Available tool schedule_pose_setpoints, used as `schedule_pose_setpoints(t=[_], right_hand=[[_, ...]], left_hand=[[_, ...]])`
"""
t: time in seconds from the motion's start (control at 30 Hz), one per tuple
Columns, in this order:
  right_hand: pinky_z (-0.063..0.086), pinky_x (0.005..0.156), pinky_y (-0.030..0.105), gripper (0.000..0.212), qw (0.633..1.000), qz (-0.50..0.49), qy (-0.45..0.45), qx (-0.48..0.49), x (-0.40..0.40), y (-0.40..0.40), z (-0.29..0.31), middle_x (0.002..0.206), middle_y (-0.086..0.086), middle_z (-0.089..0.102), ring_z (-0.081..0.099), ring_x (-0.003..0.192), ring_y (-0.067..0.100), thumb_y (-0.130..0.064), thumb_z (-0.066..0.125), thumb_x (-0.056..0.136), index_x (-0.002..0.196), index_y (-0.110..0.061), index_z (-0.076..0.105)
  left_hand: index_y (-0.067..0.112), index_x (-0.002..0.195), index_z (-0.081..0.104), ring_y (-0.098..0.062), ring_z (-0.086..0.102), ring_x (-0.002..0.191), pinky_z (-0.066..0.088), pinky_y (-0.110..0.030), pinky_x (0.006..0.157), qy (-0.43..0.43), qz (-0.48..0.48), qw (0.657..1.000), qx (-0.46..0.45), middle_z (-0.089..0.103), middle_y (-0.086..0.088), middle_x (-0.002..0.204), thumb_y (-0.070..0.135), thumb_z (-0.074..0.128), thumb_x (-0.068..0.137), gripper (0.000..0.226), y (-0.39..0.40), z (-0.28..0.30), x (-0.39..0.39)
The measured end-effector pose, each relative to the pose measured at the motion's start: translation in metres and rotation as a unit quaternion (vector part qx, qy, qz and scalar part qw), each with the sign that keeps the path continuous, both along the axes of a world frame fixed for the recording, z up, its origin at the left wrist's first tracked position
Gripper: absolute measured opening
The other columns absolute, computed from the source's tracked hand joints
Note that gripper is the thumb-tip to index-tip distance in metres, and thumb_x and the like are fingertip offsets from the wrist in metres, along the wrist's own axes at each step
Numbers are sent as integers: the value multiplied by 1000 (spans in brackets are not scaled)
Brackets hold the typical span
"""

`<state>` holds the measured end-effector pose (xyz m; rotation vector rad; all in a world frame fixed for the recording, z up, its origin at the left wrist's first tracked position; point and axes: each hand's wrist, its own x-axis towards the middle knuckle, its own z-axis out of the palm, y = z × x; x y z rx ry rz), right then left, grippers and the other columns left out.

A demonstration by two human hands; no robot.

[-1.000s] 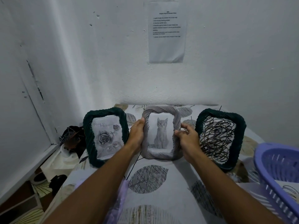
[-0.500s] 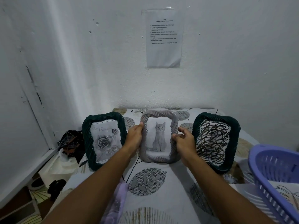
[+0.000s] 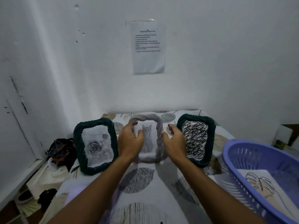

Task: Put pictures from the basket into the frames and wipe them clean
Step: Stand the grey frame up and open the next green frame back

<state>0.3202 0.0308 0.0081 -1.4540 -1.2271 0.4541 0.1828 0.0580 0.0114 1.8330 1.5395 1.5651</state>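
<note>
Both hands, left hand (image 3: 129,139) and right hand (image 3: 175,141), fingers apart and loosely curled, hover by grey cat frame (image 3: 159,126) between 2 green frames on tabletop (image 3: 145,183)

Leaf-print table (image 3: 155,207): three frames (image 3: 95,145) upright, purple basket (image 3: 262,173) right.

Printed sheet (image 3: 148,47) taped to white wall (image 3: 226,62), leaf-patterned tablecloth (image 3: 137,180), dark bundle (image 3: 60,149) at left
</note>
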Motion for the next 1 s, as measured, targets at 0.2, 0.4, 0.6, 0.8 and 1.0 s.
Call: schedule_pose_setpoints(t=[0.2, 0.4, 0.6, 0.8, 1.0], right_hand=[[48, 99, 45, 48, 989, -99, 107, 16, 51, -24, 20, 133, 5, 53, 54, 117, 25, -24, 58, 92, 138, -17, 46], [41, 105, 50, 66, 979, -135, 132, -73, 90, -23, 10, 147, 9, 40, 43, 131, 33, -31, 59, 88, 146, -17, 31], [37, 107, 53, 79, 957, -124, 202, -167, 101, -11, 2, 151, 15, 33, 36, 134, 38, -35, 59, 88, 149, -12, 15], [44, 101, 50, 67, 954, -118, 218, -167, 98, -17, 11, 141, 15, 44, 48, 123, 35, -29, 57, 90, 146, -9, 26], [53, 82, 41, 15, 962, -36, 244, -115, 84, -60, 39, 103, 9, 68, 63, 95, 29, -9, 55, 89, 101, -14, 63]], left_hand=[[12, 102, 66, -3, 61, 88, 48, -9, 75, -9, -156, 988, 11, 64, 7, 89, 10, 63, 89, 13, -10, 2, 44], [10, 133, 47, 0, 54, 91, 44, -3, 67, -139, -277, 932, -187, 56, 3, 111, 21, 50, 99, 36, -14, 14, 103], [15, 131, 51, -22, 57, 117, 42, -38, 103, -158, -303, 886, -315, 61, -3, 127, 73, 41, 83, 76, 14, -6, 131], [16, 94, 66, -24, 65, 101, 49, -43, 97, -159, -259, 908, -287, 70, -3, 103, 53, 37, 98, 47, 5, 8, 129], [12, 110, 67, -21, 66, 96, 55, -41, 88, -118, -238, 948, -175, 70, -9, 107, 15, 51, 98, 20, -37, 38, 59]])
